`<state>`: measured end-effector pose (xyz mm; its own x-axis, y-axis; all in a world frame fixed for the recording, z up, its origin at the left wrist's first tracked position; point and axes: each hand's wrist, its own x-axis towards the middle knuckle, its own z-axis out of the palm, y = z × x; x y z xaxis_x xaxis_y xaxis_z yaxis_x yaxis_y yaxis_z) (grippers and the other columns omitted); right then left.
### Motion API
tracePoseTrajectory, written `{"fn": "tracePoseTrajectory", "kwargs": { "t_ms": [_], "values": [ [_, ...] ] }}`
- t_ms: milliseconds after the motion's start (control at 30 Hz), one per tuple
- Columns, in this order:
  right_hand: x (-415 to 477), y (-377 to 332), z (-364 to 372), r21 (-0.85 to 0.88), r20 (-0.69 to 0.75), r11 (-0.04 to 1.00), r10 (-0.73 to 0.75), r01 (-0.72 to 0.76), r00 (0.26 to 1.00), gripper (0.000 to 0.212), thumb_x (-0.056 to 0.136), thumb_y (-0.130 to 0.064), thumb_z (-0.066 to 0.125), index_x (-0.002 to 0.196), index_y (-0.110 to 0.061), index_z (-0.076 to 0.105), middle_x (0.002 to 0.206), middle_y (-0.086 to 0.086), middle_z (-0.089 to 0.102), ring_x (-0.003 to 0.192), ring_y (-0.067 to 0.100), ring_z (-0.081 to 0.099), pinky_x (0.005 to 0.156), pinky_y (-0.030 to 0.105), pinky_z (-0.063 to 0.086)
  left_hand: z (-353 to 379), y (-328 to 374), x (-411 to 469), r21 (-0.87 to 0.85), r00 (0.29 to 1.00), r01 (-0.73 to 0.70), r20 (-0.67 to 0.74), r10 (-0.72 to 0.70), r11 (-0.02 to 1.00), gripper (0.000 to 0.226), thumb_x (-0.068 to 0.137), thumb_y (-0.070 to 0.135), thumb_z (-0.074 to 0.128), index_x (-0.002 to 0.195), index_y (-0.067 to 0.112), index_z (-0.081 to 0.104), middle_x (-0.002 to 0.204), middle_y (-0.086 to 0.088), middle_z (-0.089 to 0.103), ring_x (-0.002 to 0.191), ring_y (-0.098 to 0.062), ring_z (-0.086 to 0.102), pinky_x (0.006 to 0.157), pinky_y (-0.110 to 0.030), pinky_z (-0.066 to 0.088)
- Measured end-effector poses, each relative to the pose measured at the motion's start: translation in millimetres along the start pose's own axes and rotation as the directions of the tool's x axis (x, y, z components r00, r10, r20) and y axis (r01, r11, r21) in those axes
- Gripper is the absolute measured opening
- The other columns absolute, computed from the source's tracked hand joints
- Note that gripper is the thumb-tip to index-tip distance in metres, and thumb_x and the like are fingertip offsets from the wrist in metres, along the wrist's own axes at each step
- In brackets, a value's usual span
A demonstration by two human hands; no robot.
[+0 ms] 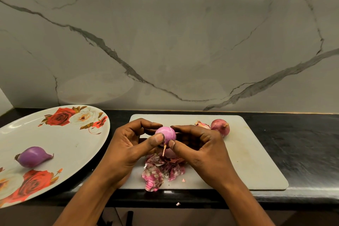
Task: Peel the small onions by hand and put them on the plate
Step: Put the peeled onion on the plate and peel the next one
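Note:
A small pink onion (166,133), mostly bare of skin, is held above the grey cutting board (256,161). My left hand (126,145) grips it from the left, thumb pressed on its front. My right hand (200,147) pinches it from the right, thumb tip beside a thin dry strip hanging from its base. One peeled purple onion (34,156) lies on the floral plate (73,137) at the left. An unpeeled onion (220,126) sits at the board's back, with another partly hidden onion (202,124) beside it.
Torn onion skins (161,170) are piled on the board's front, under my hands. The board lies on a black counter (302,152) against a marble wall. A skin scrap (178,204) rests on the counter's front edge.

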<state>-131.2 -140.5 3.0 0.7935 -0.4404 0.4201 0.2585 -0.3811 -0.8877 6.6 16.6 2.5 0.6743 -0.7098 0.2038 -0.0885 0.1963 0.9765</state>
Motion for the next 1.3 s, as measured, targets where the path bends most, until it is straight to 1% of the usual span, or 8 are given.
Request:
{"fn": "tracePoseTrajectory", "kwargs": {
  "t_ms": [200,400,533,700,833,933,1100,1300],
  "values": [
    [-0.8,-4.1,0.4,0.022,0.011,1.000,-0.012,0.012,1.000,0.038,0.086,-0.012,0.082,0.109,-0.040,0.073,0.098,-0.028,0.078,0.094,-0.002,0.077,0.078,0.012,0.058,0.6,0.5,0.4,-0.010,1.000,0.011,-0.006,-0.011,1.000,0.025,0.082,0.016,0.083,0.107,0.019,0.079,0.114,-0.013,0.075,0.107,-0.032,0.075,0.085,-0.045,0.065],
    [-1.3,-4.6,-0.4,0.000,0.012,0.999,-0.032,0.032,0.999,0.040,0.091,-0.008,0.079,0.113,-0.041,0.073,0.103,-0.028,0.078,0.099,-0.002,0.075,0.083,0.014,0.059,-0.6,0.6,0.1,-0.016,1.000,0.010,-0.004,-0.010,1.000,0.037,0.075,0.031,0.088,0.109,0.019,0.078,0.114,-0.014,0.074,0.107,-0.033,0.075,0.083,-0.042,0.065],
    [-1.0,-3.8,0.2,0.006,-0.007,1.000,-0.020,0.020,1.000,0.031,0.089,-0.024,0.080,0.118,-0.037,0.075,0.109,-0.020,0.079,0.103,0.001,0.075,0.087,0.020,0.061,-0.9,-1.6,0.3,-0.006,1.000,0.001,-0.009,-0.001,1.000,0.026,0.082,0.015,0.086,0.107,0.018,0.078,0.112,-0.013,0.074,0.106,-0.032,0.075,0.086,-0.048,0.065],
    [-1.6,-4.8,1.1,0.004,0.007,1.000,-0.015,0.015,1.000,0.037,0.089,-0.013,0.081,0.115,-0.037,0.075,0.105,-0.022,0.079,0.099,0.001,0.077,0.082,0.016,0.059,-0.6,-2.0,1.2,-0.008,1.000,0.001,-0.008,-0.001,1.000,0.027,0.080,0.012,0.080,0.107,0.015,0.077,0.114,-0.013,0.074,0.108,-0.031,0.075,0.086,-0.048,0.065],
    [-1.0,-2.6,0.8,-0.038,-0.004,0.999,-0.009,0.008,1.000,0.040,0.091,-0.009,0.078,0.115,-0.040,0.074,0.104,-0.026,0.078,0.100,-0.002,0.075,0.084,0.015,0.059,-0.2,-2.3,1.0,-0.045,1.000,-0.009,-0.008,0.009,0.999,0.030,0.079,0.013,0.080,0.109,0.012,0.076,0.112,-0.014,0.074,0.107,-0.034,0.075,0.081,-0.041,0.065],
    [-0.2,1.5,-0.6,-0.020,-0.066,0.999,0.033,-0.034,0.997,0.035,0.092,-0.010,0.079,0.121,-0.030,0.077,0.107,-0.016,0.080,0.103,0.002,0.076,0.089,0.022,0.061,-0.3,-1.6,1.2,-0.084,0.999,-0.021,-0.042,0.017,0.996,0.033,0.079,0.014,0.079,0.112,0.013,0.074,0.112,-0.012,0.075,0.107,-0.034,0.076,0.079,-0.034,0.065],
    [-0.5,2.7,-0.4,-0.133,-0.090,0.991,0.003,-0.015,0.996,0.013,0.089,-0.019,0.083,0.101,-0.025,0.083,0.092,-0.016,0.079,0.092,0.006,0.076,0.080,0.020,0.062,0.0,-1.6,3.4,-0.090,0.998,-0.032,-0.056,0.027,0.995,0.048,0.078,0.016,0.080,0.125,0.025,0.072,0.122,-0.005,0.074,0.115,-0.029,0.074,0.087,-0.035,0.064],
    [-0.7,3.9,0.9,-0.165,-0.073,0.986,-0.006,-0.006,0.997,0.011,0.090,-0.017,0.082,0.100,-0.021,0.085,0.088,-0.015,0.080,0.086,0.007,0.077,0.076,0.021,0.062,1.8,-1.0,0.6,-0.036,1.000,-0.029,0.000,0.029,0.999,0.046,0.082,0.008,0.078,0.127,0.014,0.074,0.125,-0.006,0.075,0.109,-0.029,0.076,0.087,-0.035,0.063]
  ]
}}
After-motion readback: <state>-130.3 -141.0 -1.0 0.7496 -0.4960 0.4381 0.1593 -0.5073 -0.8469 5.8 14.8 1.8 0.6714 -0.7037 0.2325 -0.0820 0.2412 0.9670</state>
